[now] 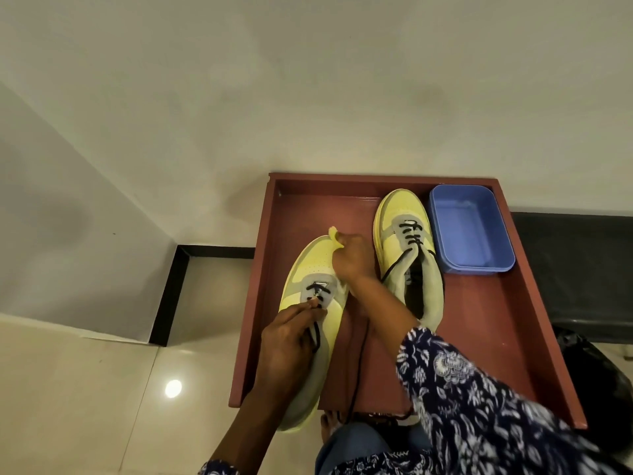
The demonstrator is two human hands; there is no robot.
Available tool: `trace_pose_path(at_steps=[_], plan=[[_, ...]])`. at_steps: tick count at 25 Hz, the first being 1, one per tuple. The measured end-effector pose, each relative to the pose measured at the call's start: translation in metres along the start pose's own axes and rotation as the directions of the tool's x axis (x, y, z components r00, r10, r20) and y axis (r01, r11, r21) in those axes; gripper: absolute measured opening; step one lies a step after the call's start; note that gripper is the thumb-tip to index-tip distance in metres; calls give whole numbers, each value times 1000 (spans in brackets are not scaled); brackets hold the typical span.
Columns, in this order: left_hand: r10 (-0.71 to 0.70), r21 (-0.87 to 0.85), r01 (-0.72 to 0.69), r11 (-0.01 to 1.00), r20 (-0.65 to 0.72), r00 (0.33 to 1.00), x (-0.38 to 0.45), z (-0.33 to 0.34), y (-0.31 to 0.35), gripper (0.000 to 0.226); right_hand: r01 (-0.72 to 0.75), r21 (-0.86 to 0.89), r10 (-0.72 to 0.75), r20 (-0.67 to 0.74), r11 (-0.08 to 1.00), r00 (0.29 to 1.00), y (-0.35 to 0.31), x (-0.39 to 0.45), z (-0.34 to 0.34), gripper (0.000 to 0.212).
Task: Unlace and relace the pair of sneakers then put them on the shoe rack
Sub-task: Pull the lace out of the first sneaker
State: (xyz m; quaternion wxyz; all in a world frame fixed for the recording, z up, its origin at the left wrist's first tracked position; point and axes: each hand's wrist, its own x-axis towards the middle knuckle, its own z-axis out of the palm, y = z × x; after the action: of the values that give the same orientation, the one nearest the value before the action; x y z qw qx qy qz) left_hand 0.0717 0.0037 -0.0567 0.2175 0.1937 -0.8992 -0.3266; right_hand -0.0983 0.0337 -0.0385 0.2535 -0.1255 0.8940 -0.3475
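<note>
Head view: both yellow-and-grey sneakers in red-brown wooden tray (pixel 534 337). Left sneaker (pixel 308 269) laced at lowest eyelets only; left hand (pixel 287 341) pinching black lace (pixel 317 334), right hand (pixel 351 257) gripping yellow tongue. Right sneaker (pixel 407 245) partly laced. Racking pending.

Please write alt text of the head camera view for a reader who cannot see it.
A person's left hand pinches the black lace of the near yellow sneaker while the right hand holds its tongue. A second sneaker and a blue tub sit on the red-brown tray.
</note>
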Motion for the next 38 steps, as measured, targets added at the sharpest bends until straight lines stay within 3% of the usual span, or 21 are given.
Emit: trace_pose_path(at_steps=[4, 12, 16, 19, 23, 26, 28, 30, 35, 38], plan=[[26, -2, -26, 1000, 1, 1000, 1, 1, -3, 28, 146, -49, -143, 60, 988, 988, -1, 9, -1, 52], [-23, -45, 23, 999, -1, 1000, 1, 0, -3, 36, 29, -27, -30, -44, 999, 999, 29, -51, 14, 51], [-37, -37, 37, 999, 7, 999, 2, -1, -2, 39, 166, 10, -165, -77, 986, 983, 46, -70, 24, 52], [-35, -56, 35, 998, 0, 999, 2, -2, -2, 36, 270, -59, -274, -81, 961, 958, 42, -55, 18, 52], [-31, -79, 30, 996, -10, 999, 2, -1, -4, 38, 406, -245, -395, 96, 880, 914, 21, -12, 10, 60], [-52, -90, 50, 995, -15, 999, 2, 0, -4, 38, 530, -396, -450, 281, 750, 848, 14, 1, 4, 62], [-53, -96, 51, 994, -19, 998, 2, 0, -4, 34, 629, -430, -489, 398, 648, 776, 20, -4, -1, 59], [-55, -102, 53, 993, -16, 998, 1, 0, -3, 32, 678, -400, -529, 428, 616, 733, 28, -15, -2, 56], [-61, -117, 60, 991, -4, 998, 0, -1, -1, 34, 661, -441, -586, 313, 607, 748, 35, -16, -2, 54], [-64, -128, 62, 990, -16, 998, 1, -1, -1, 32, 513, -532, -432, 280, 674, 858, 26, 4, -3, 52]])
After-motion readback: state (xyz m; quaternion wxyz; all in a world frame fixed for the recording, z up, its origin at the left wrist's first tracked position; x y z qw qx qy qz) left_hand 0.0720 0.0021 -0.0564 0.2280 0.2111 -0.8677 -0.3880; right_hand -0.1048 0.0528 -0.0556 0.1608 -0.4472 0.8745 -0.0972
